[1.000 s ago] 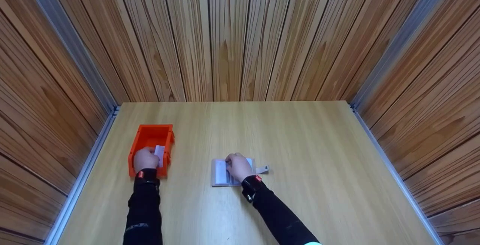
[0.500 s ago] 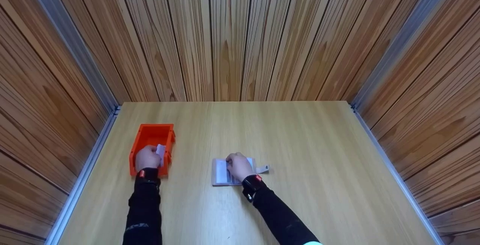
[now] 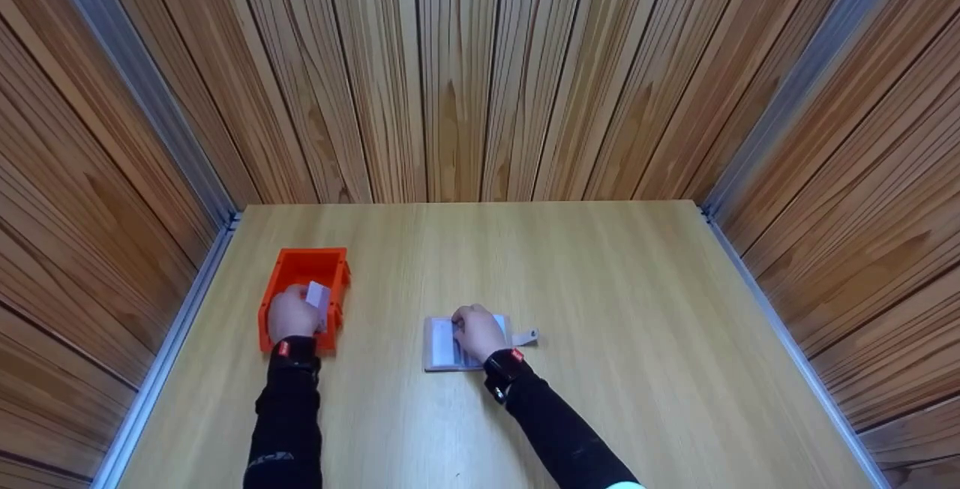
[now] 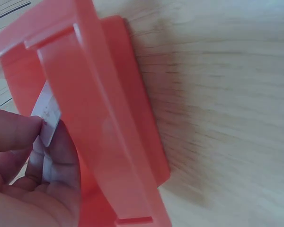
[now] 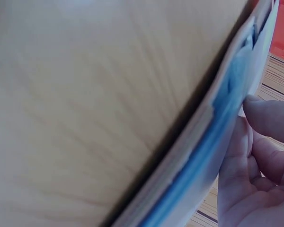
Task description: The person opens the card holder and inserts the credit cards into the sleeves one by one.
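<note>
My left hand is inside an orange plastic bin on the left of the table. Its thumb and fingers pinch a white card, which stands tilted by the bin's right wall in the head view. Nearer the table's middle lies an opened card holder with clear sleeves. The right hand covers its right half, thumb and fingertips pinching a sleeve edge. Seen from the right wrist, the layered pages show a blue band, and the thumb presses close to the edge.
A grey strap with a snap sticks out from the holder's right side. Wood-panelled walls enclose the light wooden table at the back and sides, with metal rails along the edges.
The white card in my left hand has shifted and tilted slightly within the bin, rising a little toward its far end. The right hand and card holder stay put.
</note>
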Action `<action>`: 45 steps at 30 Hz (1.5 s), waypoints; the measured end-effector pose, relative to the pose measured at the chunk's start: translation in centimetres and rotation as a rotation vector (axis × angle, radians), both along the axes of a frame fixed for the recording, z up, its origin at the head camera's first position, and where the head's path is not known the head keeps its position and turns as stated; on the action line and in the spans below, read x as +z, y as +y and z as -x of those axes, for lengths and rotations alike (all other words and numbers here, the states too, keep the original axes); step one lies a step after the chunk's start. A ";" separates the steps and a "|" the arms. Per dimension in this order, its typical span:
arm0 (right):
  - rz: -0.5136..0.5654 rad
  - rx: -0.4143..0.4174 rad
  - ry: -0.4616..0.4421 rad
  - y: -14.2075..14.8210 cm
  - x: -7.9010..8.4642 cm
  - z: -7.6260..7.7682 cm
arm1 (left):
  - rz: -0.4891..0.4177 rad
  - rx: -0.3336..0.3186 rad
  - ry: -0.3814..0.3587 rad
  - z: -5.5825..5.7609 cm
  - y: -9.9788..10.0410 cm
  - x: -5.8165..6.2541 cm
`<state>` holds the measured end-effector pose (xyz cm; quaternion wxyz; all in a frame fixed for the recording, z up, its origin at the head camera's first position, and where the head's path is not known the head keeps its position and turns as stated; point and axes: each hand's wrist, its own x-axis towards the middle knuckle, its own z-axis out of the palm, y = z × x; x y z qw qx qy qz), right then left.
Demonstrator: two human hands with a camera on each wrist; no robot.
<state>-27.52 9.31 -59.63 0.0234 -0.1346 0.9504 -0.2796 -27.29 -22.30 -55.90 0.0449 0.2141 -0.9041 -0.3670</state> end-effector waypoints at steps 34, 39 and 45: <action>0.001 0.027 0.078 0.1 -0.4 0.0 | -0.098 0.081 0.184 -0.2 0.4 5.3; 0.010 0.019 0.024 0.1 -0.2 0.0 | -0.115 0.063 0.226 -0.4 1.3 6.2; 0.009 0.002 -0.022 0.0 -0.3 0.1 | -0.128 0.039 0.260 -0.4 2.3 6.8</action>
